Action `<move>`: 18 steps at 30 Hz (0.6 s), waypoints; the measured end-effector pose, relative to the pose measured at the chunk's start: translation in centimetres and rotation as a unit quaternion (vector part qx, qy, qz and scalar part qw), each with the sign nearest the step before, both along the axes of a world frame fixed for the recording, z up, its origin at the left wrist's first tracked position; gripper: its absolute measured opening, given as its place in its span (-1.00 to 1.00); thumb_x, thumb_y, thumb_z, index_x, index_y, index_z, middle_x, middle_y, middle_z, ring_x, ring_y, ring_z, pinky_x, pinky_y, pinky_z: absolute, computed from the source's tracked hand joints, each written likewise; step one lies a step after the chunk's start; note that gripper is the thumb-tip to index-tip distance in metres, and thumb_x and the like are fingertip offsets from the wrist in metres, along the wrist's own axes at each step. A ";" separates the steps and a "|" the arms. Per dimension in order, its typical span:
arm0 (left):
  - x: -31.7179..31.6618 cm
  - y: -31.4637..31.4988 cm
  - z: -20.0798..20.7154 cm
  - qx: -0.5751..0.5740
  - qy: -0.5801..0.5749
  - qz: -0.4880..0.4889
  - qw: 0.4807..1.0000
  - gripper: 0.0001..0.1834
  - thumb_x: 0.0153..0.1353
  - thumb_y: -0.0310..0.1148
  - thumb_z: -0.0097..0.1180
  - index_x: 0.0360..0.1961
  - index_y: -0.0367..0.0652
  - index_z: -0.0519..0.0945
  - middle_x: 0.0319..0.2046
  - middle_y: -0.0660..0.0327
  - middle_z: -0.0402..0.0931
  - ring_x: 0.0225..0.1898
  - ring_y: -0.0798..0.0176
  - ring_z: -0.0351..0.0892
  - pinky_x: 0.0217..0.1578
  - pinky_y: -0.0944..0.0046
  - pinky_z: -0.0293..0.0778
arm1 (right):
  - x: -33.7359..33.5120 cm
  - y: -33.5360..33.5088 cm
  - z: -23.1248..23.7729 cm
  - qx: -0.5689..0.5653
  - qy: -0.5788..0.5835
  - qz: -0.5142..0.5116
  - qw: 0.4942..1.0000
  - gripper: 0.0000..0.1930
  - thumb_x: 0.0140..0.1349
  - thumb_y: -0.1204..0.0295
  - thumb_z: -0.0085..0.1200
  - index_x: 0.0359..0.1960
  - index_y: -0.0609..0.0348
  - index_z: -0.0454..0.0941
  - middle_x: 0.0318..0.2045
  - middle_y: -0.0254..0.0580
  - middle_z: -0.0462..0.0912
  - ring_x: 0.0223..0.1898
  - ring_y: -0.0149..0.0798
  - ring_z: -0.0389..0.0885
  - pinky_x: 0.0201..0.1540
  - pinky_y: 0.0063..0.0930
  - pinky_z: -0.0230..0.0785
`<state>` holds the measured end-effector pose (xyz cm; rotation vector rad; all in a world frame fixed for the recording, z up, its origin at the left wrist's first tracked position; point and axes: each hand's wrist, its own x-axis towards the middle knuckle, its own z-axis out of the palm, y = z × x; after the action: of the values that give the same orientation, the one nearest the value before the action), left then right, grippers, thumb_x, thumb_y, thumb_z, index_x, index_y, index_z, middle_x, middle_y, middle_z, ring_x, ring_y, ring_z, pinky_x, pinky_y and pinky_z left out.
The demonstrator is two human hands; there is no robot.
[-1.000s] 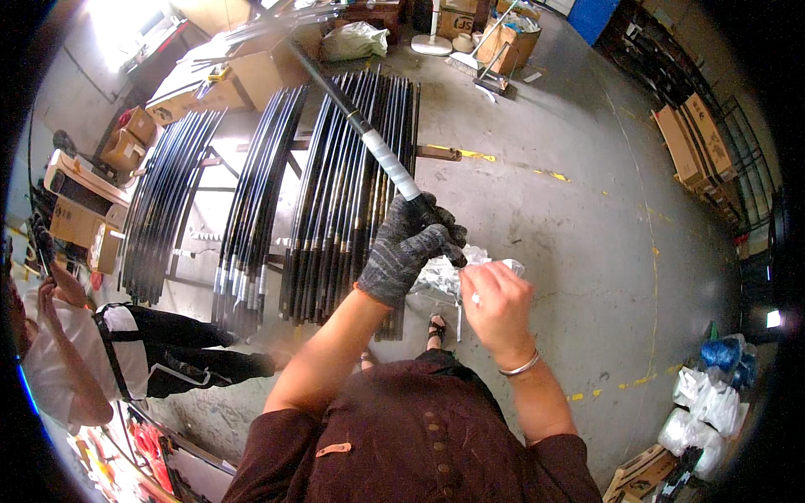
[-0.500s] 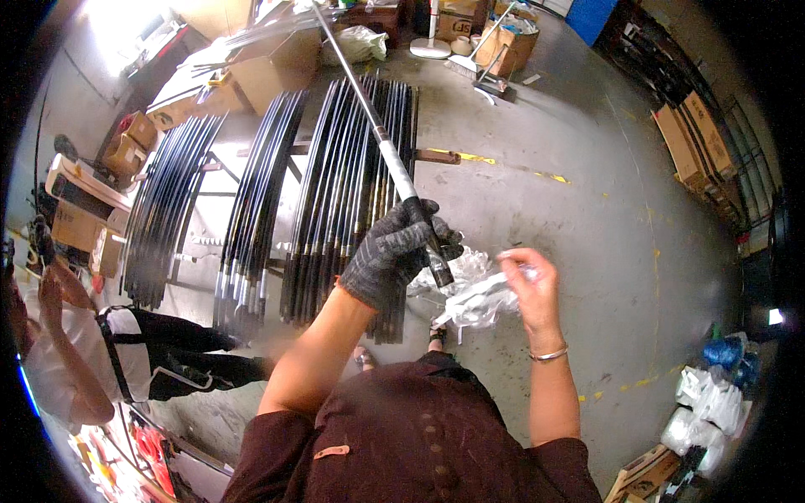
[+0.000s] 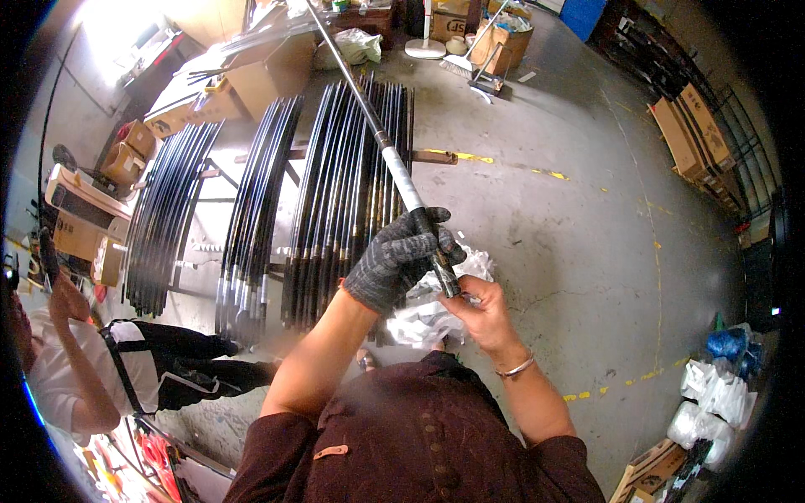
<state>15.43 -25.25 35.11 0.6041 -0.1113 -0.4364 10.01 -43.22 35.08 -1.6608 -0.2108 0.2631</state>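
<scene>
A long slim fishing rod (image 3: 394,159), dark with a silver-grey band, slants from the top of the view down to a black butt end. My left hand (image 3: 398,256), in a dark grey knitted glove, is wrapped round it just above that end. Bare and with a bracelet at the wrist, my right hand (image 3: 485,312) has its fingertips pinched together at the rod's butt. Whatever small thing they may hold is hidden. Below both hands, crumpled clear and white plastic (image 3: 419,323) shows near my feet.
Several dark rods (image 3: 344,210) lie in rows on a rack to the left. A co-worker (image 3: 92,369) stands at the far left. Cartons (image 3: 268,67), a broom (image 3: 461,63) and a box (image 3: 507,46) are at the back. White bundles (image 3: 704,411) sit at the lower right.
My right hand has moved left and down, from apart to the rod's butt end. The rod and my left hand have shifted slightly down and right.
</scene>
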 end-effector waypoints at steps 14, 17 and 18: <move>0.4 0.1 -0.6 0.090 -0.024 0.109 0.990 -0.58 0.17 -0.43 0.21 0.05 -0.19 0.41 -0.28 0.13 0.54 -0.24 0.07 0.61 -0.20 0.04 0.60 | -0.8 -2.0 3.0 -0.076 -0.287 0.135 0.945 -0.92 0.05 0.57 0.24 -0.47 0.23 0.57 -0.58 -0.23 0.51 -0.51 -0.23 0.49 -0.42 -0.41 0.33; 0.8 0.5 -0.6 0.085 -0.009 0.102 0.991 -0.62 0.17 -0.48 0.17 0.02 -0.19 0.41 -0.29 0.13 0.54 -0.24 0.09 0.60 -0.16 0.03 0.58 | -1.1 -2.9 0.8 -0.209 -0.236 0.177 0.932 -0.91 0.13 0.49 0.18 -0.41 0.25 0.59 -0.52 -0.16 0.53 -0.47 -0.15 0.51 -0.39 -0.38 0.36; 0.8 0.7 -0.6 0.074 -0.011 0.097 0.992 -0.62 0.17 -0.49 0.17 0.02 -0.19 0.41 -0.29 0.13 0.53 -0.23 0.09 0.59 -0.15 0.03 0.57 | -1.0 -3.6 -0.9 -0.256 -0.211 0.184 0.925 -0.90 0.14 0.47 0.17 -0.39 0.26 0.59 -0.50 -0.14 0.54 -0.46 -0.12 0.52 -0.38 -0.37 0.36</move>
<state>16.20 -24.60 34.55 0.7583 -0.0408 -0.2497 9.06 -46.81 34.18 -2.1832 -0.8456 0.2506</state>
